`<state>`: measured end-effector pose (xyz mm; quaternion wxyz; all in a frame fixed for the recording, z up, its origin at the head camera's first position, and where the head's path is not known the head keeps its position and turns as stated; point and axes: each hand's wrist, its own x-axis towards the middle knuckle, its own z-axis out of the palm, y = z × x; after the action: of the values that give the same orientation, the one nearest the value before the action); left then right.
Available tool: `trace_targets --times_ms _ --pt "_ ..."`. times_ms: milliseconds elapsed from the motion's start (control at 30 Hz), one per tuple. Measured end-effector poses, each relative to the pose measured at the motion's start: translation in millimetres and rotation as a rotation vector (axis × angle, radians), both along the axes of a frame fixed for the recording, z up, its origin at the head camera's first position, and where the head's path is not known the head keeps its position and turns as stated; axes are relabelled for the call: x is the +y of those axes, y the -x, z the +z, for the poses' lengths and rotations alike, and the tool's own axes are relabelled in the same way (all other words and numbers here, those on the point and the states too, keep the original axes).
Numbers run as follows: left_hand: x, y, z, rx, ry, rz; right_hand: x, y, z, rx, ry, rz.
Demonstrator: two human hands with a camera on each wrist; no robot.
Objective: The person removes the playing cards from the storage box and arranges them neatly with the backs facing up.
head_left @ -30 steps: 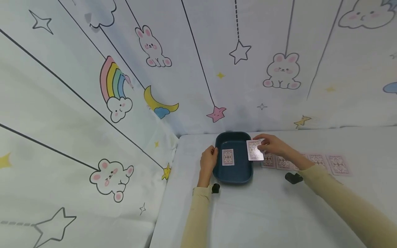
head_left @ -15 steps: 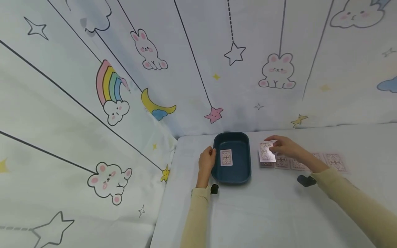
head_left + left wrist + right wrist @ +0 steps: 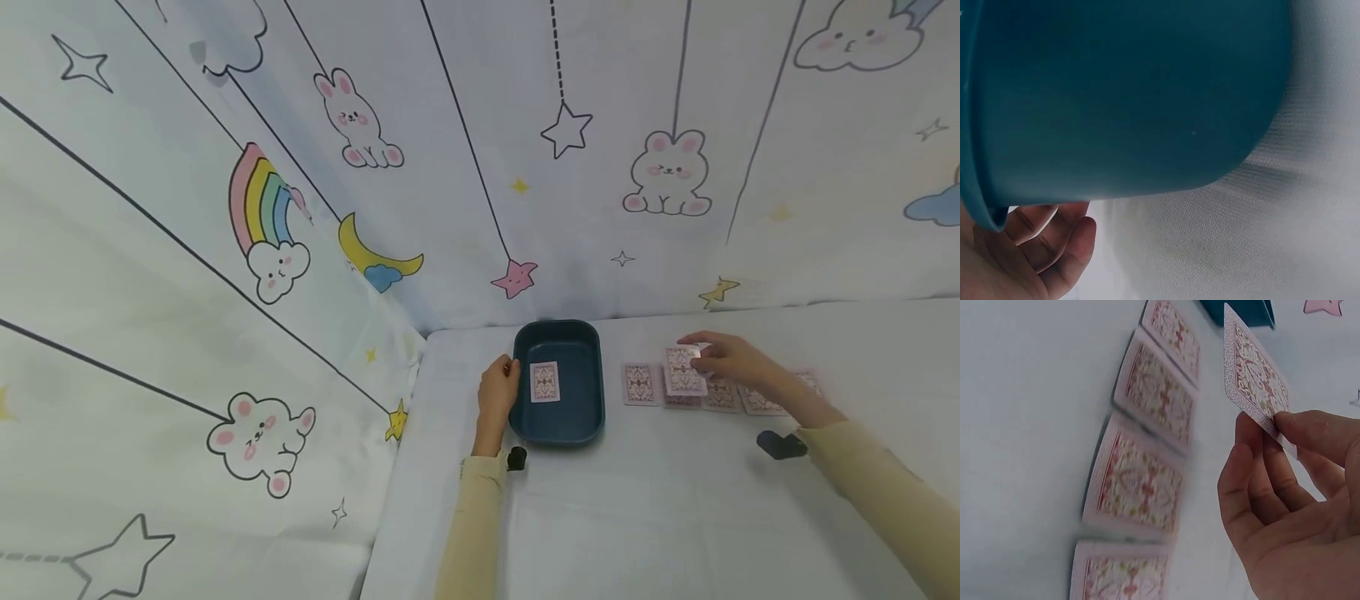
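Note:
My right hand (image 3: 731, 360) pinches a playing card (image 3: 683, 370) between thumb and fingers, its red patterned back showing. The card is held above the row of face-down cards (image 3: 640, 385); in the right wrist view the held card (image 3: 1257, 375) stands tilted in the air. At the left side of the dark teal tray (image 3: 596, 417), my left hand (image 3: 498, 392) grips the rim. The left wrist view shows curled fingers below the tray wall (image 3: 1129, 112). One card (image 3: 544, 382) lies face down inside the tray.
Both the tray and the row rest on a white cloth (image 3: 600, 517). Behind and to the left hangs a white sheet (image 3: 465, 192) printed with rabbits and stars. The right forearm partly hides the right end of the row.
My right hand has moved right with its card, from over the tray's right edge to above the row. The left hand stays on the tray's rim. The view has shifted slightly.

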<state>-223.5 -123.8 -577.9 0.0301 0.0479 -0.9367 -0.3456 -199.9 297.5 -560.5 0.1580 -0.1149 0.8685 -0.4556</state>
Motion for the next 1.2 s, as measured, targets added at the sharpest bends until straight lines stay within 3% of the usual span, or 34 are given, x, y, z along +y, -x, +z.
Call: trace_targets --times_ms 333,767,1000,1200 --pt "0.4 0.1 -1.0 -0.008 0.014 0.002 43.4 -16.2 -10.1 -0.062 -0.044 -0.038" --pt "-0.4 -2.0 -1.8 0.004 0.004 -0.001 90.8 -34.2 -22.1 -0.069 -0.118 -0.045" --pt "0.9 0.1 3.5 0.019 0.002 -0.012 122.3 -37.9 -21.8 -0.09 -0.11 -0.073" --pt "1.4 0.8 3.9 0.004 0.005 -0.006 150.9 -38.1 -22.3 -0.098 -0.179 -0.101"
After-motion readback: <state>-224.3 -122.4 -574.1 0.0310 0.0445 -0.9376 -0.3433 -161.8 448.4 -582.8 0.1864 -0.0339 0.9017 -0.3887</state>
